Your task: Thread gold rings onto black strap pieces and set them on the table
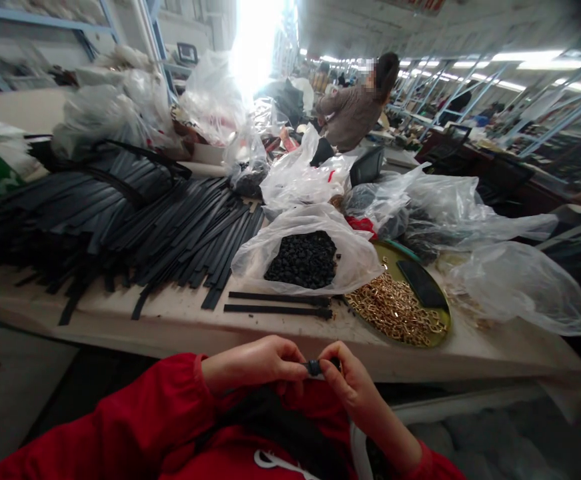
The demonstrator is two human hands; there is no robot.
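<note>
My left hand (257,363) and my right hand (350,380) meet in front of my chest, below the table's front edge. Both pinch one small black piece (313,367) between their fingertips. A dark strap seems to hang from it into my lap, over my red sleeves. On the table just beyond my hands lie two black straps (277,304). Behind them an open clear bag holds small black beads (303,260). A round tray (443,333) to the right holds gold metal rings (395,310) and a flat black piece.
A big heap of black straps (120,213) covers the table's left half. Clear plastic bags (515,287) crowd the right and back. A person in a grey top (353,110) works at the far end. Blue metal racks line both sides.
</note>
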